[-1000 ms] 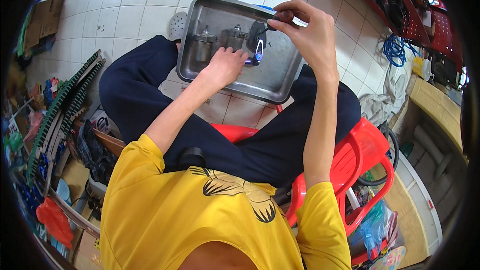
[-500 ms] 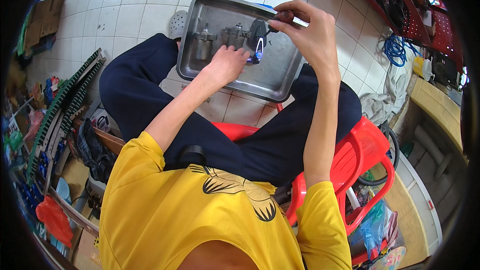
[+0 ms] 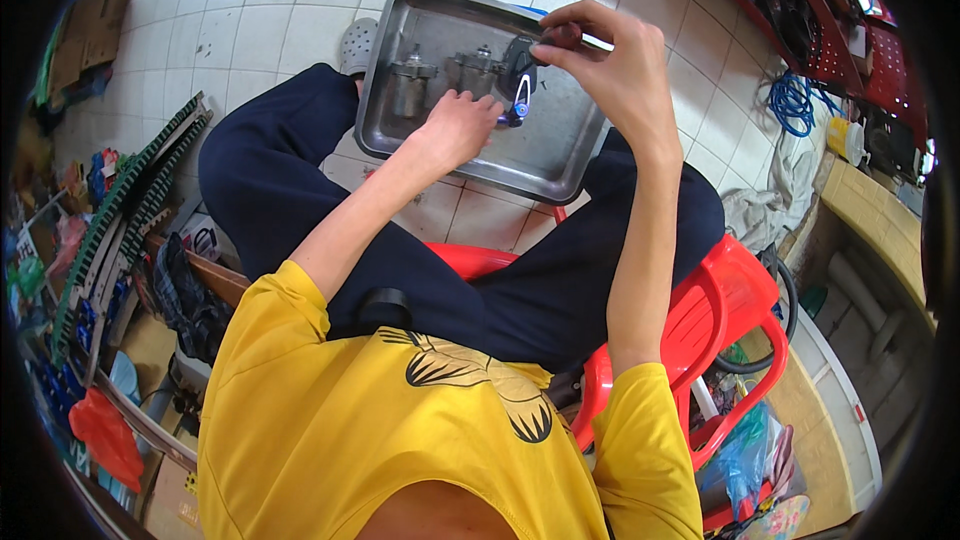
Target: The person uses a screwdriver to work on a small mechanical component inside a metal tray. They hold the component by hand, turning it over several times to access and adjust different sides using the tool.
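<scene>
A grey metal tray (image 3: 570, 165) lies between my knees. My left hand (image 3: 460, 128) is inside it, fingers curled round the near end of a small blue-and-silver metal part (image 3: 520, 110) that has a loop-shaped top. Above the tray's right side, my right hand (image 3: 620, 65) pinches a tool by its dark reddish-brown handle (image 3: 565, 35); its working end is hard to make out. Just beyond the blue-and-silver part is a flat black piece (image 3: 518, 58). Two dull cylindrical metal parts with studs on top, one at left (image 3: 411, 88) and another in the middle (image 3: 478, 65), stand in the tray.
A red plastic chair (image 3: 720, 290) is under and beside me. White tiles (image 3: 310, 35) surround the tray. Blue cable (image 3: 790, 105) and a red perforated rack (image 3: 890, 70) are at right. Clutter and green-edged strips (image 3: 130, 210) line the left.
My right hand has shifted slightly left with the tool. My left hand stays at the blue-and-silver part, almost unmoved.
</scene>
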Demonstrator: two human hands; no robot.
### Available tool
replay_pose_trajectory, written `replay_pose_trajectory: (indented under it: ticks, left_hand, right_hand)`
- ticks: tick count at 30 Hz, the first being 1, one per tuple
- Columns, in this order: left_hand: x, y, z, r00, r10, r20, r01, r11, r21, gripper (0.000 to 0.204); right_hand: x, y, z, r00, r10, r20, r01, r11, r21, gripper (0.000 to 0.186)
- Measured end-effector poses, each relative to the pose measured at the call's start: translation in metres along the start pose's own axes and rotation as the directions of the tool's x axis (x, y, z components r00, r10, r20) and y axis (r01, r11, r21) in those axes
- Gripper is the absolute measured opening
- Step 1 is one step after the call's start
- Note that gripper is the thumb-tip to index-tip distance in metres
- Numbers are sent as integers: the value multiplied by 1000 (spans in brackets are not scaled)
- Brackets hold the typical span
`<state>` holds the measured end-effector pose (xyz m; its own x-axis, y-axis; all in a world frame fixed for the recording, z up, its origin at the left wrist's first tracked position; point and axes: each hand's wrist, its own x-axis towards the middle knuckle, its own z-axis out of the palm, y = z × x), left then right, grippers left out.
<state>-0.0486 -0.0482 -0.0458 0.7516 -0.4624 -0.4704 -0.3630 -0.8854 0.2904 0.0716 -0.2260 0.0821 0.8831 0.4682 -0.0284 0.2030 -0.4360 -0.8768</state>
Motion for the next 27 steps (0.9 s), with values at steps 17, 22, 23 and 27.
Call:
replay_pose_trajectory:
  ticks: [17,22,23,27]
  left_hand:
    - [-4,7,-93,850,-369,-377,56,775,-630,59]
    - [2,20,-114,855,-364,-370,-201,424,-883,28]
    - [2,22,-109,828,-391,-402,-227,422,-878,30]
    - [-4,23,-112,810,-380,-447,-145,609,-780,30]
  right_hand:
    - [-2,-6,-7,977,-52,209,29,993,114,38]
    - [-5,-1,-13,977,-52,207,29,993,114,39]
    - [-6,-7,-13,976,-40,216,7,988,154,39]
    - [-7,-16,-17,992,0,123,9,997,-75,32]
